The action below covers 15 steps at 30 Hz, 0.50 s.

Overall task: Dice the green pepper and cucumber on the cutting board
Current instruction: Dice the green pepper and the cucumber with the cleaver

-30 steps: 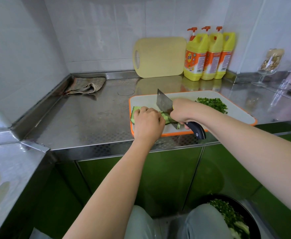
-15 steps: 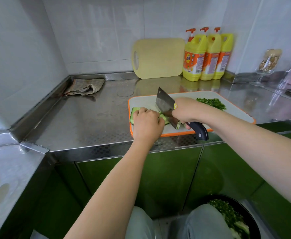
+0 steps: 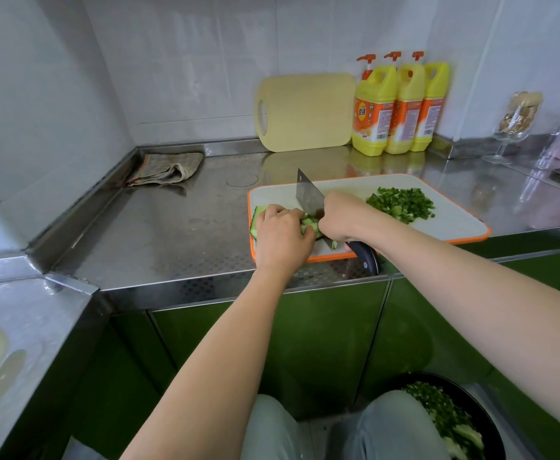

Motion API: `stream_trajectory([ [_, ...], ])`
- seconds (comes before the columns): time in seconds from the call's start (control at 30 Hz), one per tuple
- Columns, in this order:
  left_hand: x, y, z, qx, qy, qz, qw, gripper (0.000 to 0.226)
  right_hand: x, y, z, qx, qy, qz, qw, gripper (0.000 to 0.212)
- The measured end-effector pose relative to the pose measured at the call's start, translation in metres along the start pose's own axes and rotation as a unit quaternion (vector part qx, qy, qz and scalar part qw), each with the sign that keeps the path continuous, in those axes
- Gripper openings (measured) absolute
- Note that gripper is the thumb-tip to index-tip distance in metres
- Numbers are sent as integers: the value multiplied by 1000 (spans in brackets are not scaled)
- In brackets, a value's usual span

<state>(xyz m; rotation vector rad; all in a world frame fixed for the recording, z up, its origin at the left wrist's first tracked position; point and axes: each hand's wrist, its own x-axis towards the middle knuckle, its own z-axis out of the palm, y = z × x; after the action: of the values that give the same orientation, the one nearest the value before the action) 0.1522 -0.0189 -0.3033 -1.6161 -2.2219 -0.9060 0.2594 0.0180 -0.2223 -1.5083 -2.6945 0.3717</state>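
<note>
- Nearest me, below the tabletop's front edge and beside my knees, a black bowl (image 3: 464,396) holds chopped green pieces. It looks like an earlier batch, but I cannot tell which vegetable it is.
- At the tabletop's (image 3: 172,227) front edge lies a white cutting board (image 3: 454,227) with an orange rim.
- On the board's left end, my left hand (image 3: 281,234) presses down on the cucumber (image 3: 258,217) with curled fingers. It hides most of the cucumber, leaving a dark green end showing on the left.
- Just to its right, my right hand (image 3: 341,217) is wrapped around the cleaver (image 3: 308,194). The blade is tilted, its tip raised and its heel down in the cucumber beside my left knuckles. A few cut bits lie by the blade.
- Farther back on the board's right half sits a pile of diced green pepper (image 3: 399,200). I judge the pepper part finished.
- The cucumber looks partly cut. The length under my left hand remains to be diced.
- Along the tabletop's back edge, a yellow board (image 3: 308,111) leans on the wall beside three yellow bottles (image 3: 398,107). A folded cloth (image 3: 167,167) lies in the back left corner.
</note>
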Motion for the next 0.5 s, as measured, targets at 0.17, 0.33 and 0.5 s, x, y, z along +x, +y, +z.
stream_trajectory([
  [0.17, 0, -1, -3, -17, 3, -8, 1000, 43, 1, 23, 6, 74, 72, -2, 995, 15],
  [0.33, 0, 1, -1, 26, -1, -25, 999, 48, -9, 28, -11, 131, 43, -4, 990, 10],
  [0.5, 2, 1, 1, 81, -21, -33, 996, 39, -16, 19, -22, 105, -14, 1, 994, 10],
])
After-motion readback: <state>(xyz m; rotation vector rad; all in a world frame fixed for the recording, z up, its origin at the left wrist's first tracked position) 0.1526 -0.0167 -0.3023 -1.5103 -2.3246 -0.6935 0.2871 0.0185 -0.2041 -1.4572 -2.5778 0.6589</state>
